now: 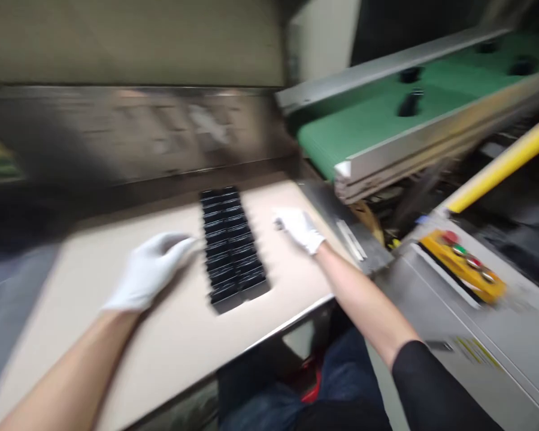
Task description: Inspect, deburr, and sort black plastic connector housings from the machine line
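Observation:
A black ribbed plastic tray [232, 246] lies on the beige worktable [170, 335] in front of me. My left hand [150, 269], in a white glove, hovers just left of the tray with its fingers stretched toward the tray's edge; it holds nothing. My right hand [299, 227], also gloved in white, is to the right of the tray above the table, fingers curled loosely. Motion blur smears the right hand, so whether it holds anything is unclear.
A green conveyor belt [368, 117] with small black parts [408, 103] slopes up at the right. Below it sit a yellow rail [503, 161] and a yellow button box [465, 263] on a grey housing. A metal machine wall [130, 131] backs the table.

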`<state>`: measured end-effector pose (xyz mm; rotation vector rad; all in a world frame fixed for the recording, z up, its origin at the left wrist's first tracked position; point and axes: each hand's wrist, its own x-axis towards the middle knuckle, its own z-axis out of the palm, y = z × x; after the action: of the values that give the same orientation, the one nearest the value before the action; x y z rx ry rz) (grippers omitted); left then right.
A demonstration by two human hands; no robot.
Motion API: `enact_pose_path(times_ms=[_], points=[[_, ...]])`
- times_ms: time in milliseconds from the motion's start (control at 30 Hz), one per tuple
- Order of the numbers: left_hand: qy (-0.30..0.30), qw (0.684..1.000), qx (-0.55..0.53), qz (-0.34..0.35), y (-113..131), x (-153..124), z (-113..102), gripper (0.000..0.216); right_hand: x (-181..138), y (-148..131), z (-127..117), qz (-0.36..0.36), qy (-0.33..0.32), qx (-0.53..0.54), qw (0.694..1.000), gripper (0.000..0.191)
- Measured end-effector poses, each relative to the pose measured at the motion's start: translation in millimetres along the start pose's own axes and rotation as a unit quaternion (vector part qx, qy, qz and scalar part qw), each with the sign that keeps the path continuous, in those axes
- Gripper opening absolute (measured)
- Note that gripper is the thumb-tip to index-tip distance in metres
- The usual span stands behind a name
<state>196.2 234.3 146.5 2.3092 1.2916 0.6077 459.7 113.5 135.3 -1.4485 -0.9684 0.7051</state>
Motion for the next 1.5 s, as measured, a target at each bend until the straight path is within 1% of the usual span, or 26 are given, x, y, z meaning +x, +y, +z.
enact_pose_path(times_ms=[33,100,167,233,333,567,867,1067,1267,1500], points=[[0.002,0.999,-0.029,-0.015,-14.7,-6.9,-8.5,0.036,3.7,4.8,0.3,-0.003,-0.003,0.005,1.0,0.058],[0.008,0.997,-0.076,-0.021,-34.7,-8.9,-13.3,0.04,12.1,14.4,1.7,-0.01,0.0,0.011,1.0,0.062],[0.015,0.994,-0.103,-0.016,-45.3,-1.5,-8.9,0.044,15.7,19.1,1.8,-0.02,0.005,0.004,1.0,0.066],[0.019,0.991,-0.129,-0.008,-49.1,5.4,-2.6,0.046,13.7,18.5,0.1,-0.029,0.012,-0.009,0.999,0.068],[0.019,0.987,-0.157,0.004,-50.0,7.5,2.5,0.047,8.9,14.5,-2.1,-0.036,0.023,-0.028,0.999,0.07],[0.018,0.985,-0.17,0.014,-53.6,5.6,1.6,0.044,11.3,13.8,-2.2,-0.04,0.029,-0.049,0.998,0.075],[0.017,0.986,-0.167,0.014,-52.2,5.2,1.7,0.033,10.7,13.9,-4.7,-0.049,0.028,-0.047,0.997,0.068],[0.013,0.986,-0.168,0.014,-52.1,5.7,1.6,0.033,12.5,16.5,-4.3,-0.054,0.032,-0.05,0.997,0.069],[0.009,0.985,-0.17,0.011,-50.4,4.0,-0.9,0.038,12.9,18.1,-4.4,-0.054,0.033,-0.06,0.996,0.07],[0.007,0.986,-0.168,0.008,-50.1,4.8,-1.4,0.036,12.1,17.3,-4.9,-0.052,0.024,-0.061,0.996,0.07]])
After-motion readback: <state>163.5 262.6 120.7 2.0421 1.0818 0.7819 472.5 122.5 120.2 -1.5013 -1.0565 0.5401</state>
